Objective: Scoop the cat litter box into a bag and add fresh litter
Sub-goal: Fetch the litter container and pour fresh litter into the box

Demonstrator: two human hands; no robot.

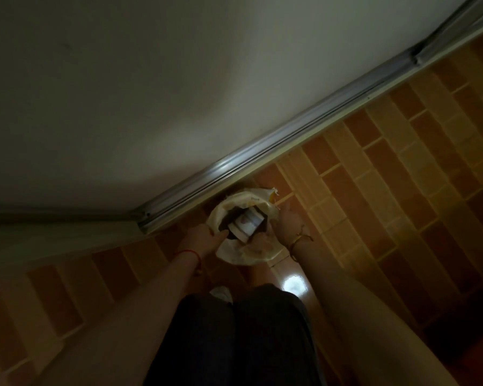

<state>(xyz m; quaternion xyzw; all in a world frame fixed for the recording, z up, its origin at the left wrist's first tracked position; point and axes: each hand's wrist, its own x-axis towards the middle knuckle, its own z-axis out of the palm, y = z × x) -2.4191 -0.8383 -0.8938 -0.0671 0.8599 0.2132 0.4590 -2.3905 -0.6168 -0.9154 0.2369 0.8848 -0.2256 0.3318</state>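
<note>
A pale woven sack (244,253) stands open on the tiled floor, close to a metal door track. Inside its dark mouth lies a white cup-like container (247,222) with a faint reddish mark. My left hand (204,238) grips the sack's left rim, a red string around that wrist. My right hand (286,225) holds the right rim, with gold bangles on the wrist. Both arms reach down from the bottom of the view. No litter box or scoop is in sight.
A metal sliding-door track (276,146) runs diagonally just behind the sack, with a pale wall or door panel above it. Orange and cream brick-pattern floor tiles (388,168) spread to the right. My dark trousers (234,338) fill the bottom centre. The scene is dim.
</note>
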